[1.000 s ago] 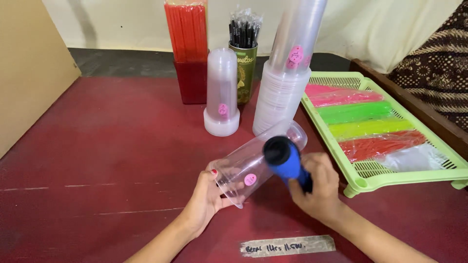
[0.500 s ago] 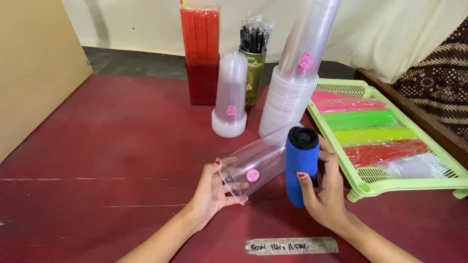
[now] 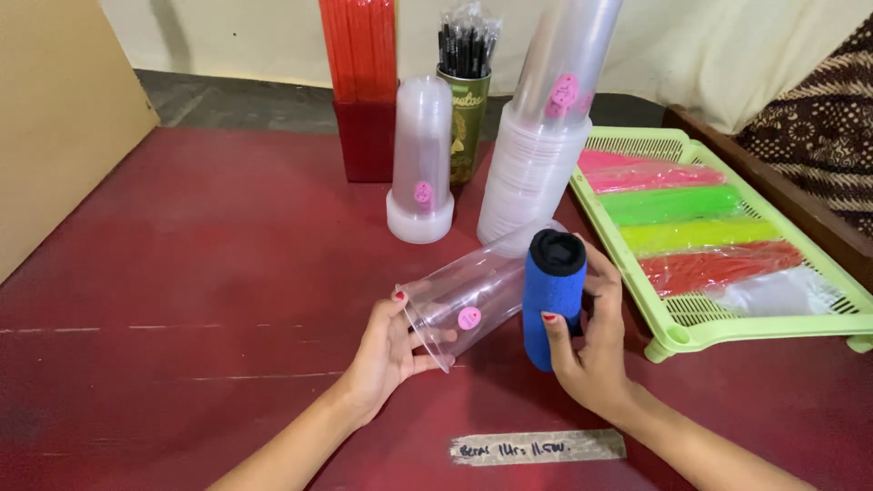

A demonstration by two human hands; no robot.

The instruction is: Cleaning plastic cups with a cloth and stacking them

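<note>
Behind held clear cup (image 3: 473, 295): cup stacks (image 3: 532, 173), green tray (image 3: 677, 336) right.

Clear plastic cup stack (image 3: 473, 295), pink round sticker, lies tilted, rim toward camera, low over table. Blue foam-like cylinder (image 3: 551, 295), black top end, stands approx. upright, touching stack's right side.

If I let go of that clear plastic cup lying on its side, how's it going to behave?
The clear cup looks thin-walled and probably very light. Lying on its side on the red table, it would likely roll in a curve, since it tapers. The left hand holds its rim; a firm squeeze might buckle it.
</note>
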